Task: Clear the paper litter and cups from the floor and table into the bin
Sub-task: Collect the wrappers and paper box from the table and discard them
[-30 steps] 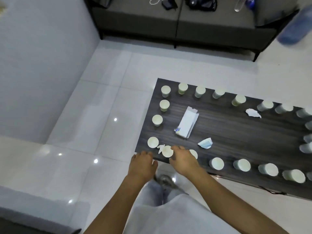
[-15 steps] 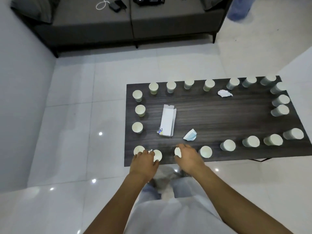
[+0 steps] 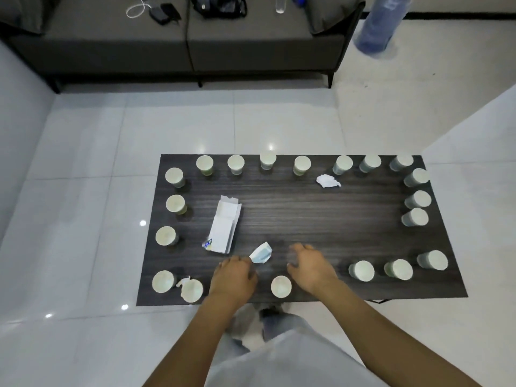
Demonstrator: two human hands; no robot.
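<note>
Left hand point(image 3: 233, 277), fingers curled, touches the blue-white paper scrap point(image 3: 261, 253) near the table point(image 3: 307, 219) front edge, right hand point(image 3: 310, 268) spread & empty beside it: pinch scrap w/ 1 hand, avoid tipping the near cup point(image 3: 281, 286), bin not in view.

Both arms reach forward — left hand point(image 3: 233, 277) loosely curled, right hand point(image 3: 310, 268) spread, palm down.

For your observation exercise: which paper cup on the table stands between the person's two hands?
The lone cup at the near edge, with the left hand and right hand either side; every other cup stands outside them.
</note>
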